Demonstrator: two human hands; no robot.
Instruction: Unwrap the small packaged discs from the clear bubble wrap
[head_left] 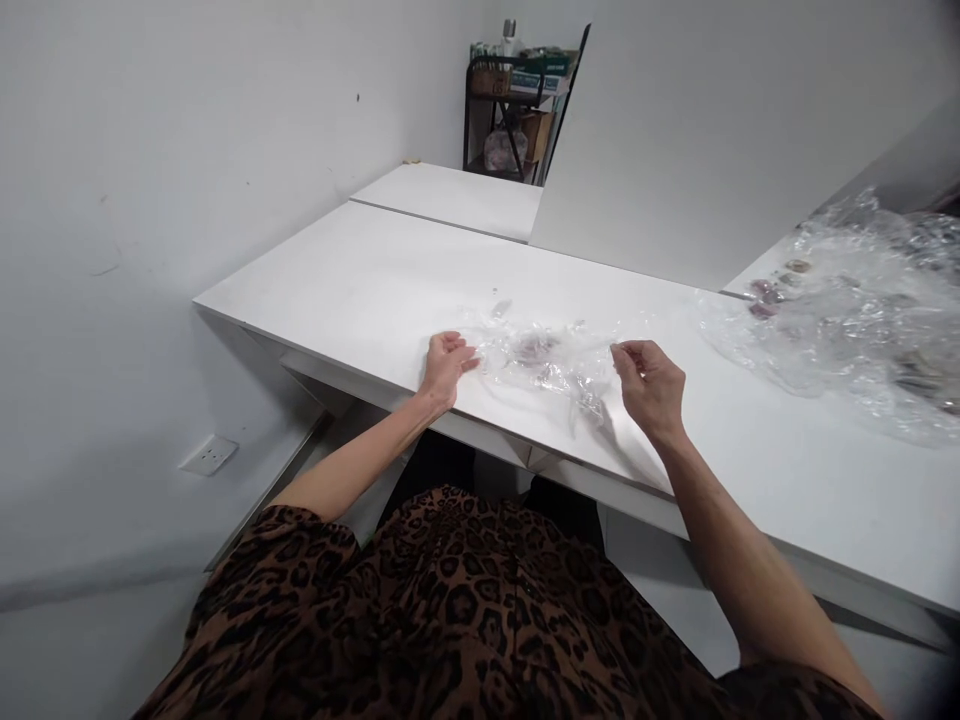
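So you had one crinkly piece of clear plastic wrap [562,373] near the front edge of one white desk [315,270], one reddish patch [535,348] showing mid-way. Your right hand [651,388] was pinching its right end; your left hand [444,370] sat loosely curled at the other, couldn't tell if gripping. One heap of clear plastic [847,320] lay further right.

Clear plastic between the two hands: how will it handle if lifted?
Likely floppy: the clear plastic lies crumpled and creased. Probably light for its spread, since it looks thin and see-through. It may sag near the middle, where a dull reddish patch shows.
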